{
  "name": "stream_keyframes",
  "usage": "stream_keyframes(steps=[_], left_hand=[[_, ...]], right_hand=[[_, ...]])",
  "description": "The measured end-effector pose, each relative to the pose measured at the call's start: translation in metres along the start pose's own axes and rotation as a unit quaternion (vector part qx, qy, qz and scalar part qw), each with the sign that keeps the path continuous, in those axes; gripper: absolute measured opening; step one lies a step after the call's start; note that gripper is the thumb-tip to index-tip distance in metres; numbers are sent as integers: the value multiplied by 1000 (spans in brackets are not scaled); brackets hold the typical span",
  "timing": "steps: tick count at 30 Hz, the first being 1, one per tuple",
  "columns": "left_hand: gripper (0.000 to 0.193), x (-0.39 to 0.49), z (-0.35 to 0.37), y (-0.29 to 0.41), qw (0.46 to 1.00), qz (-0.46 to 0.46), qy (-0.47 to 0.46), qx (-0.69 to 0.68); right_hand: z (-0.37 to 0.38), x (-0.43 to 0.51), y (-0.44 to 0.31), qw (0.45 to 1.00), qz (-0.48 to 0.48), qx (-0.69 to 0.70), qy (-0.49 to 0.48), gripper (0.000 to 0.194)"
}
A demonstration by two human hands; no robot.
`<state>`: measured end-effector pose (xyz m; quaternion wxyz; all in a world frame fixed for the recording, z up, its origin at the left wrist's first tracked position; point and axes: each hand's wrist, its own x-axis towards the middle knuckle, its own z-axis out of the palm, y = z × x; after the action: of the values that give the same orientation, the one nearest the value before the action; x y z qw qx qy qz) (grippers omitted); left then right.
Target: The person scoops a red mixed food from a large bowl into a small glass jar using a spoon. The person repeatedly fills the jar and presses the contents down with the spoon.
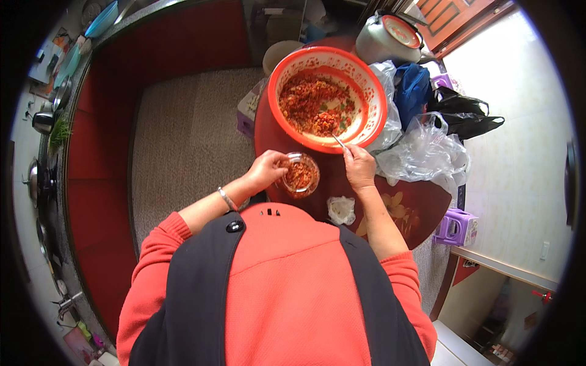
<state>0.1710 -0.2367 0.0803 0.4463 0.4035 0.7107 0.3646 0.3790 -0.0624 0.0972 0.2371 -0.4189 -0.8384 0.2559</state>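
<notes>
My left hand grips the rim of a clear jar, which stands on the dark red table. Chopped red chili mixture shows inside the jar. In my right hand is the handle of a metal spoon; its bowl is heaped with the same mixture. The spoon reaches into a large red-rimmed basin beyond the jar. Chopped chili covers much of the basin's left side, while its pale floor shows on the right. Close to my body lies a crumpled piece of clear plastic.
Plastic bags crowd the table's right side, with a blue bag and a black bag behind. A lidded metal pot stands past the basin. A purple stool is at the right. Red cabinets line the left.
</notes>
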Motion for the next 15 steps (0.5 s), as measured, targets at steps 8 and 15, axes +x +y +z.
stream_keyframes(steps=[8, 15], left_hand=[[29, -3, -1, 7, 993, -76, -19, -93], [32, -3, 1, 4, 985, -103, -21, -136]], right_hand=[[-30, -66, -31, 988, -150, -39, 2, 10], [-15, -88, -30, 960, -253, -116, 30, 17]])
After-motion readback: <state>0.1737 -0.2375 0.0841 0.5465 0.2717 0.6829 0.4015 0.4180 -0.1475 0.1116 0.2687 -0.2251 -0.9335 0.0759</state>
